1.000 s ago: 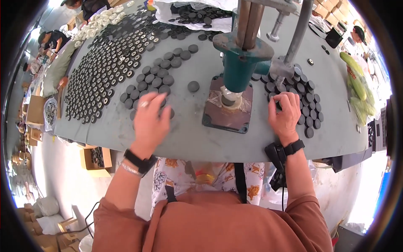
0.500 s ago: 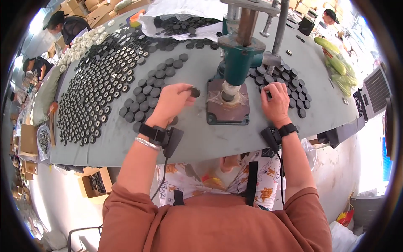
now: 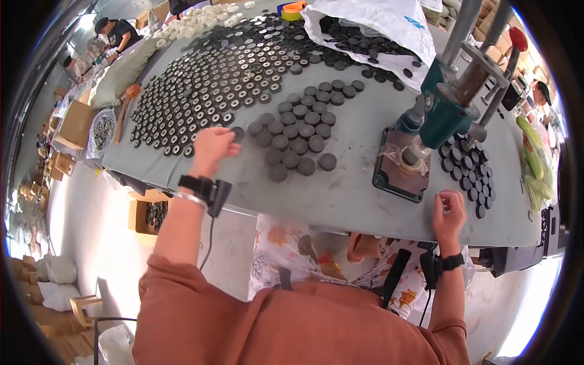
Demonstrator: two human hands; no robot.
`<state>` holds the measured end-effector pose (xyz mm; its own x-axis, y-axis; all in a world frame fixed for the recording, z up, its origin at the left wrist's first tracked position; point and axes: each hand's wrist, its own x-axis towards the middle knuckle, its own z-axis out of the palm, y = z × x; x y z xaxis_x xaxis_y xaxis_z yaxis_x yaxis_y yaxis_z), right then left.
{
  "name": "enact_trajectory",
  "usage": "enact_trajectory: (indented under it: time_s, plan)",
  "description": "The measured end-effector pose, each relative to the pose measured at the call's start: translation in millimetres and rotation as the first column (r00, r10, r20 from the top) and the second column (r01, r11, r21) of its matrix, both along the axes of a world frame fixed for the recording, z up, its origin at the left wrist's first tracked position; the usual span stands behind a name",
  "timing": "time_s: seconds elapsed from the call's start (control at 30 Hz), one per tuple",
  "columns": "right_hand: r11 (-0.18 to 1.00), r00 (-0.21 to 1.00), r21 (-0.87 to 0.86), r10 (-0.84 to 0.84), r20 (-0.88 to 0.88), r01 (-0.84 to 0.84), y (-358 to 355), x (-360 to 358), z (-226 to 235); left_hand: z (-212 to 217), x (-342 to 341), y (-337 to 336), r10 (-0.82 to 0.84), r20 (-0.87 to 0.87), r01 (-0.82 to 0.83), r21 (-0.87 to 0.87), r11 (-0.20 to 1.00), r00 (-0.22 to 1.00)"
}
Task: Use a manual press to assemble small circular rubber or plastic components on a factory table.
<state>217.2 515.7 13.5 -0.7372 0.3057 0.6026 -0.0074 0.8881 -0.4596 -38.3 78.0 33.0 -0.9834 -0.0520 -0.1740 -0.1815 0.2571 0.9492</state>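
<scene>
Nearest, at six o'clock: rust-orange sleeves and both forearms, a dark band on each wrist.

At four o'clock, right hand (image 3: 449,210) resting on the grey table (image 3: 353,194) near its front edge, fingers curled loosely; cannot tell whether anything small is pinched there. Just beyond, toward three o'clock, rows of dark discs (image 3: 467,170) lying flat beside the press base (image 3: 401,165).

At nine o'clock, left hand (image 3: 211,148) reaching out over the table, fingertips closed on a single dark disc (image 3: 237,132) at the near-left edge of the plain disc cluster (image 3: 301,134), between that cluster and the ringed discs (image 3: 201,91).

Likely handling: small, stiff, light, matte rather than slick, probably rubber or pressed fibre; flat faces lying tight to the table, so best pinched by the rim with thumb and forefinger, or slid to free an edge. Unlikely to break if dropped, though apt to roll.

Centre-right, at one to two o'clock: teal hand press (image 3: 447,109), painted cast metal, steel columns, red-knobbed lever, brownish plate under the ram.

Farther, at eleven to twelve o'clock: a wide field of ringed discs with pale centres, then a white plastic bag (image 3: 365,24) spilling more discs. At ten o'clock, far off, another person seated.
</scene>
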Motion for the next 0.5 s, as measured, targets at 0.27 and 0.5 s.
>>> enact_trajectory:
  time_s: [0.27, 0.5]
  plan:
    - [0.998, 0.998, -0.026, -0.053, 0.035, 0.053, -1.1, -4.4, -7.1, -14.5, -44.1, -26.2, 0.110, 0.076, -0.113, 0.034, 0.993, 0.991]
    - [0.951, 0.964, -0.264, -0.208, -0.167, 0.160, 32.4, 1.4, 29.5, 1.2, 53.2, 47.8, -0.273, -0.568, -0.148, -0.586, 0.797, 0.776]
